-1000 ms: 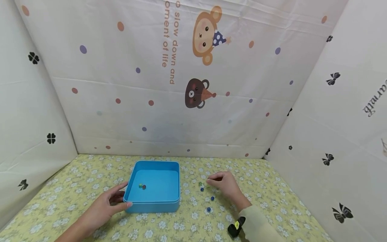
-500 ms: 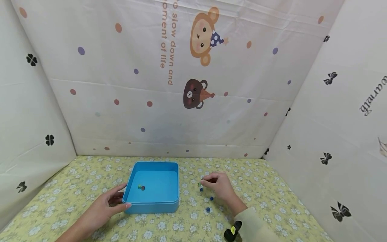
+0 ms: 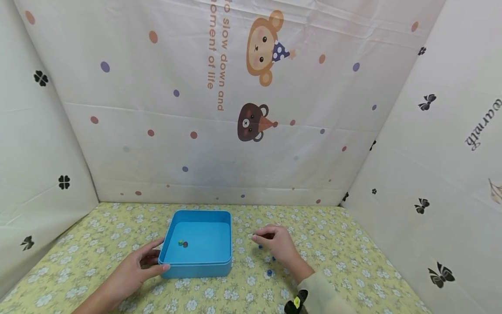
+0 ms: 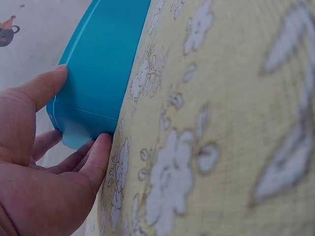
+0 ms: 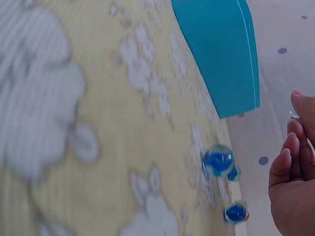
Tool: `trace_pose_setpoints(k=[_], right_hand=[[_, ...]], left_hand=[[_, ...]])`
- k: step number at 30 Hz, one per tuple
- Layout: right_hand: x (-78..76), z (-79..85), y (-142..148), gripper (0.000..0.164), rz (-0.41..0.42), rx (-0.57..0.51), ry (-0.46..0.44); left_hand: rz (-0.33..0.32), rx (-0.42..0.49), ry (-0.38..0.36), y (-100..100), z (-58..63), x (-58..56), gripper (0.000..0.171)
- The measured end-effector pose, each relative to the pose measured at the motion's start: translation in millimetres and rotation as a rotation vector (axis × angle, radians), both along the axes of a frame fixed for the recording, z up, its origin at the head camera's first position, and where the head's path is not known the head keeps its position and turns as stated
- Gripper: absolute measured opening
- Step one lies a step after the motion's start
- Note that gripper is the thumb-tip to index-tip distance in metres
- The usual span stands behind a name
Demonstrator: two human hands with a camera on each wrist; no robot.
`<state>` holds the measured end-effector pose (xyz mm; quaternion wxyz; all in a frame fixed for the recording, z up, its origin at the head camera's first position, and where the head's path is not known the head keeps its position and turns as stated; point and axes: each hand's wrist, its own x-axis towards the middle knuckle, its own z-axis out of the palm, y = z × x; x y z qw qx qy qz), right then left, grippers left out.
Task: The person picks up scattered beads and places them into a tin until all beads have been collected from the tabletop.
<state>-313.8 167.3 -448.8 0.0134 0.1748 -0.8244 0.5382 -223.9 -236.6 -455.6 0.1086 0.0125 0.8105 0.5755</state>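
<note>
The right hand (image 3: pixel 276 243) had its thumb and fingertips drawn together, pinching a pale glassy marble (image 5: pixel 294 113) mostly hidden by the fingers. That hand was over the flowered cloth (image 3: pixel 345 257), to the right of the blue box (image 3: pixel 196 270) and apart from it. A blue marble (image 3: pixel 260 247) lay just beside the hand, on the near side of the fingertips; a second blue marble (image 3: pixel 273 258) showed partly at the wrist's edge, and a third blue marble (image 3: pixel 269 272) sat nearer the person. The left hand (image 3: pixel 135 268) gripped the box at its near left corner, thumb against one wall and fingers round the other. Inside, well apart from the right hand, a green marble (image 3: pixel 181 243) and a brownish marble (image 3: pixel 185 244) lay side by side on the floor, toward the left wall.
</note>
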Motion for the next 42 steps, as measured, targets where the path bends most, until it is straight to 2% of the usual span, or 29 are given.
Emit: trace_pose_setpoints(k=[7, 16, 26, 36, 42], right_hand=[[1.5, 3.6, -10.6, 0.029, -0.008, 0.001, 0.01], [1.7, 3.6, -21.9, 0.032, 0.062, -0.04, 0.018], [4.4, 10.5, -38.2, 0.021, 0.11, -0.081, -0.013], [4.8, 11.9, -55.0, 0.029, 0.146, -0.092, 0.008], [4.5, 12.5, -64.7, 0.031, 0.16, -0.089, 0.009]], left_hand=[[-0.003, -0.001, -0.002, -0.4, 0.5, -0.6, 0.09], [0.011, -0.024, 0.002, -0.6, 1.1, -2.8, 0.089], [0.003, -0.008, 0.004, 0.9, 1.7, 0.1, 0.09], [-0.027, 0.004, 0.017, -0.7, 0.0, -0.1, 0.089], [-0.013, 0.0, 0.012, -0.6, -1.3, -0.4, 0.089]])
